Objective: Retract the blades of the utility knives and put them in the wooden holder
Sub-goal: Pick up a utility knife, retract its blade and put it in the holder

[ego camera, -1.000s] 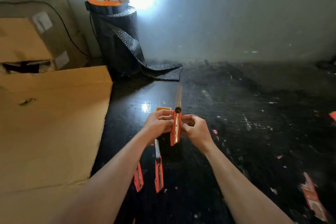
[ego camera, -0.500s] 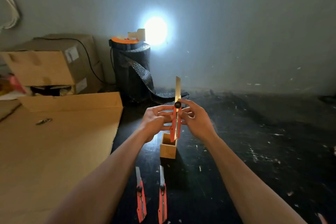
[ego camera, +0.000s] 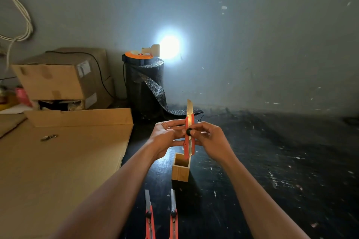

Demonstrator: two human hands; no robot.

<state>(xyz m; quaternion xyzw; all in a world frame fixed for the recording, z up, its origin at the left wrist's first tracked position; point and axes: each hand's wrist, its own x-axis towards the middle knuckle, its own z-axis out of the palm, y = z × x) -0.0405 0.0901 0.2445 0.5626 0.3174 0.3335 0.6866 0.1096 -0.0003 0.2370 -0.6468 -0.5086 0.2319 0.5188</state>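
I hold an orange utility knife [ego camera: 189, 141] upright above the table, its blade sticking out of the top. My left hand [ego camera: 165, 137] grips the handle from the left. My right hand [ego camera: 208, 137] grips it from the right, with the thumb on the black slider knob. Just below the knife stands the open wooden holder [ego camera: 180, 170], a small square box with nothing visible in it. Two more orange utility knives lie near the front edge, one on the left [ego camera: 149, 217] and one on the right [ego camera: 173, 217], both with blades out, pointing away from me.
A large cardboard sheet [ego camera: 58, 161] covers the left of the black table [ego camera: 272, 161]. Behind it are cardboard boxes [ego camera: 58, 79] and a black roll [ego camera: 144, 87] with an orange-topped item and a bright lamp [ego camera: 169, 46]. A grey wall runs along the back.
The view tilted up, so the holder and the lying knives sit lower in frame. The slider knob has come down the handle and less blade sticks out than before.
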